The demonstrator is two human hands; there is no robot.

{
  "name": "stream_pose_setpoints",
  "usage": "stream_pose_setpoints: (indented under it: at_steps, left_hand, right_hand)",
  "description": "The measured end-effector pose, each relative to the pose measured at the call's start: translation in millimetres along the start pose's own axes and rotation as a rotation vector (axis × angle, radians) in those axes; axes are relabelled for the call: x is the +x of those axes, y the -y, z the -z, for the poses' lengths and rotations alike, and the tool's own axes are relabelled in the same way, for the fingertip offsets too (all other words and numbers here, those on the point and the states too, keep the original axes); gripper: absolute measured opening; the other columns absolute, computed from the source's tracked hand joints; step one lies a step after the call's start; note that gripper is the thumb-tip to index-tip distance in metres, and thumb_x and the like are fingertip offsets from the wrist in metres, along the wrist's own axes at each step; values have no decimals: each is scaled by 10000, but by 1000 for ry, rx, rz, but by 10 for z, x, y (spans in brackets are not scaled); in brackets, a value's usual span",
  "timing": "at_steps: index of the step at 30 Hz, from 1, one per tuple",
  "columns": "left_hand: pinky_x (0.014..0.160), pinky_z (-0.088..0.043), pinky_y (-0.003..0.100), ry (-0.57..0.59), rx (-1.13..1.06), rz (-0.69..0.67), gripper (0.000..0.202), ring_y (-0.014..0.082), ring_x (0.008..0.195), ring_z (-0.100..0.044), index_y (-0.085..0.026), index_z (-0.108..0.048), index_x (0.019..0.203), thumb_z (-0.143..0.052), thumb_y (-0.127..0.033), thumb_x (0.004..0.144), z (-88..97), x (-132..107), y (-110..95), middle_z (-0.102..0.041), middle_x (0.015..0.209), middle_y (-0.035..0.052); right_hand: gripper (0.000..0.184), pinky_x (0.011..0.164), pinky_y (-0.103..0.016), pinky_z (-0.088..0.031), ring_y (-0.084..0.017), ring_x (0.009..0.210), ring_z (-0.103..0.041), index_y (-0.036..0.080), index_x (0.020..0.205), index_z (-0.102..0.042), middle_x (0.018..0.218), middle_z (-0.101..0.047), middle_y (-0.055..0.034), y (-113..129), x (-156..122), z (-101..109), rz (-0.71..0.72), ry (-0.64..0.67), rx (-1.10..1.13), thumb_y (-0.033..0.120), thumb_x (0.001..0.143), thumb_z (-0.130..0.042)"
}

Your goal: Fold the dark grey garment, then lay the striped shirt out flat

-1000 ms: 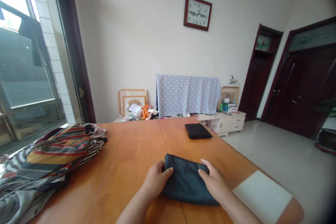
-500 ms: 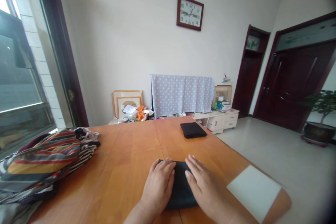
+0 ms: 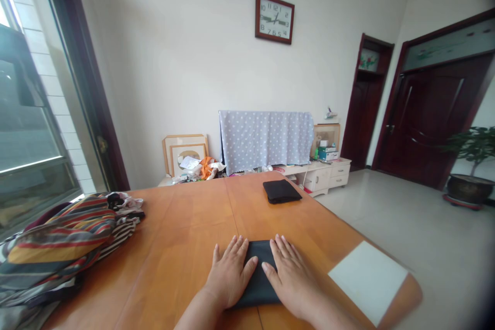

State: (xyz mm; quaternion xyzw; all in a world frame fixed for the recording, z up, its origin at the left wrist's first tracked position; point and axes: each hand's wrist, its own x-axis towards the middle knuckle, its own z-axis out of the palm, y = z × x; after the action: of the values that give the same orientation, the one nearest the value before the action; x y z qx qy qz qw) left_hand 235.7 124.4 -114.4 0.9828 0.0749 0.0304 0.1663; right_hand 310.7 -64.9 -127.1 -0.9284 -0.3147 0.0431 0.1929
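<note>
1. Head view: a dark folded cloth point(image 3: 260, 281) lies flat on the table point(image 3: 185, 237), directly under the two hands, its middle strip showing between them.
2. The left hand point(image 3: 232, 273) rests palm down on the cloth's left side, fingers straight and pointing away from the wearer, thumb turned inward; nothing is gripped — the hand is spread and loose.
3. The right hand point(image 3: 288, 276) lies palm down on the cloth's right side, fingers stretched out ahead, thumb inward toward the left thumb; it too grasps nothing. The thumbs are near each other but apart.
4. Beyond the hands and slightly to their right, a black bundle point(image 3: 282, 192) sits neatly folded near the table's far edge.
5. To the right of the right hand, a white sheet point(image 3: 369, 281) lies near the table's side edge.
6. Well to the left of the left hand is a heap of clothes point(image 3: 65, 247) — striped, grey and dark pieces, loosely piled.
7. Farther out, past the table and ahead of the hands, a dotted cover point(image 3: 266, 139) hangs above a low white cabinet point(image 3: 332, 175); a framed clock point(image 3: 274, 18) is on the wall over it.
8. Far right of the hands, a potted plant point(image 3: 469, 185) stands beside a dark red door point(image 3: 429, 124).
</note>
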Motion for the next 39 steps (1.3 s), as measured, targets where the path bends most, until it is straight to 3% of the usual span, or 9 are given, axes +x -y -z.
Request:
stream_pose_setpoints:
  at_steps: [8, 12, 15, 20, 24, 30, 39]
  left_hand:
    - [1186, -48, 663, -36, 91, 58, 710, 291, 1524, -129, -222, -338, 1541, -189, -616, 969, -30, -13, -51, -234, 1627, 66]
    - [1188, -12, 663, -133, 197, 71, 665, 309, 1521, -137, -176, -375, 1526, -257, -537, 980, 63, -80, -184, -231, 1624, 101]
    - [1217, -29, 606, -188, 233, -30, 596, 286, 1517, -172, -179, -390, 1520, -286, -435, 992, 148, -168, -330, -268, 1615, 93]
    - [1232, -179, 492, -112, 170, -209, 599, 249, 1502, -235, -216, -446, 1492, -200, -479, 1014, 65, -304, -512, -349, 1588, 61]
    - [1224, -221, 464, -93, 149, -131, 645, 259, 1494, -257, -196, -436, 1499, -202, -537, 1004, -60, -284, -502, -333, 1591, 69]
    - [1210, -246, 499, -91, 119, -69, 702, 285, 1491, -261, -185, -468, 1477, -190, -604, 986, -63, -119, -433, -352, 1585, 88]
    - [1211, -242, 518, -140, 154, -2, 624, 303, 1487, -269, -238, -493, 1463, -275, -571, 983, -137, -125, -408, -382, 1576, 65]
  right_hand:
    - [786, 1237, -452, -45, -274, 1532, -58, 148, 1582, -191, 1654, -59, -56, -11, -7, -18, -1, 12, -47, 623, 956, -214]
    - [787, 1231, -465, -48, -279, 1531, -72, 138, 1582, -195, 1656, -71, -78, 10, -15, -14, -15, 6, -74, 612, 953, -220]
    - [794, 1229, -467, -56, -282, 1530, -80, 131, 1580, -205, 1656, -86, -91, 17, -19, -13, -19, 4, -71, 612, 949, -228]
    - [759, 1229, -465, -47, -270, 1533, -54, 126, 1582, -186, 1660, -70, -87, 15, -17, -8, -35, 21, -66, 546, 954, -253]
    - [754, 1228, -466, -31, -272, 1533, -51, 141, 1586, -174, 1663, -55, -74, 3, -6, -28, -37, 36, -68, 547, 955, -252]
    - [730, 1227, -471, -44, -273, 1531, -70, 147, 1585, -186, 1662, -88, -76, 2, 41, -20, -38, 29, -66, 527, 963, -229]
    - [757, 1232, -456, -68, -267, 1532, -71, 160, 1572, -251, 1656, -133, -85, -33, -51, 25, -6, -24, -13, 597, 954, -228]
